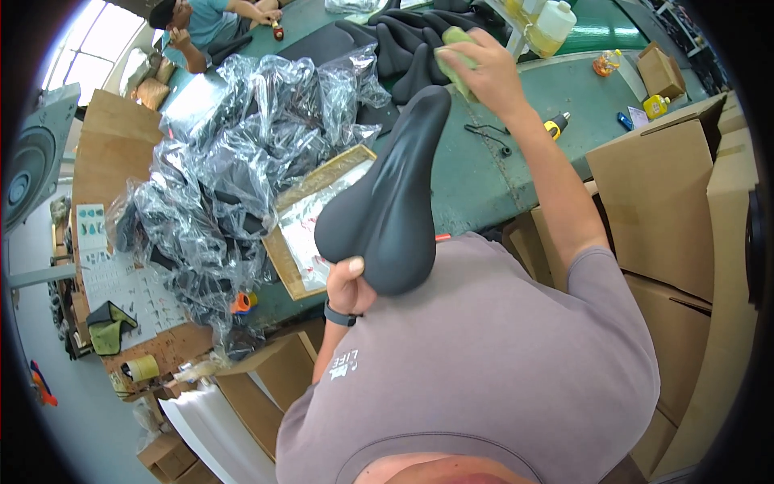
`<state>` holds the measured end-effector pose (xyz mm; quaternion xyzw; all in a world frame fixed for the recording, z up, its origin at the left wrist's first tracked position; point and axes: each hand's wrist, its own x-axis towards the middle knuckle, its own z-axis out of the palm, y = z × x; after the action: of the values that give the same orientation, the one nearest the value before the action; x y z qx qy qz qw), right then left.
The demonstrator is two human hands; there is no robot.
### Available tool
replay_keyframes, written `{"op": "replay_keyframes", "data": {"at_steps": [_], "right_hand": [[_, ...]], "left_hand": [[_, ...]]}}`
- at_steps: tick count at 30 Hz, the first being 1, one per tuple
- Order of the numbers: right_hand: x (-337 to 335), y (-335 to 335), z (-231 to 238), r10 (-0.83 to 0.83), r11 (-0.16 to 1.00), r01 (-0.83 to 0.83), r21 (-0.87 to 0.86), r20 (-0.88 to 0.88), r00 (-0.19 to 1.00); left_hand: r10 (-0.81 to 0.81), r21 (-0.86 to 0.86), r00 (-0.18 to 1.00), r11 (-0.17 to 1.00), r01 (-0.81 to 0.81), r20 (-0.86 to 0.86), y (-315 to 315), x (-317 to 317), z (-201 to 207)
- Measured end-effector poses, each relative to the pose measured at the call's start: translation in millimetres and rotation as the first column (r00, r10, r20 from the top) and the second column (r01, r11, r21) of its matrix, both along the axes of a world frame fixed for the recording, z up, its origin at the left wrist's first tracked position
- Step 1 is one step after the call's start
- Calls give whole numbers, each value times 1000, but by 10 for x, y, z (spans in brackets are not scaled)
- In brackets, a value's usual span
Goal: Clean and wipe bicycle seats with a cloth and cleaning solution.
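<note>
A black bicycle saddle (387, 206) is held up in front of my chest, its narrow nose pointing away from me. My left hand (348, 286) grips its wide rear end, with the thumb on top and the other fingers hidden beneath. Beyond the nose, to the right, my right hand (486, 68) is raised and closed on a yellow-green cloth (456, 58). The cloth is apart from the saddle. Several more black saddles (413, 60) lie together on the green table (472, 194) past my right hand.
Plastic-wrapped saddles (234, 153) are heaped at the left beside a shallow wooden tray (298, 270). A yellow heat gun (556, 125) and a bottle of yellowish liquid (552, 28) are on the right. Cardboard boxes (653, 202) stand close at my right. A co-worker (205, 32) sits at the far left.
</note>
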<state>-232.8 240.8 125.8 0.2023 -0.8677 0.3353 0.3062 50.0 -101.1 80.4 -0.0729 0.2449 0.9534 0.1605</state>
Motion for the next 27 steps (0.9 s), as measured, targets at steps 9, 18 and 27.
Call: {"op": "replay_keyframes", "data": {"at_steps": [9,18,27], "right_hand": [[764,-124,-718,451,175,452,-875,479,753],[815,-431,347,381,326,116,-938,242,892],[925,-764,1098,28,899,-194,-392,-391,920]], "left_hand": [[94,305,984,951,-44,-151,-269,-7,-193],[118,91,992,989,-113,-51,-348,-42,-337],[165,-95,986,982,-164,5,-497,0,-455]]}}
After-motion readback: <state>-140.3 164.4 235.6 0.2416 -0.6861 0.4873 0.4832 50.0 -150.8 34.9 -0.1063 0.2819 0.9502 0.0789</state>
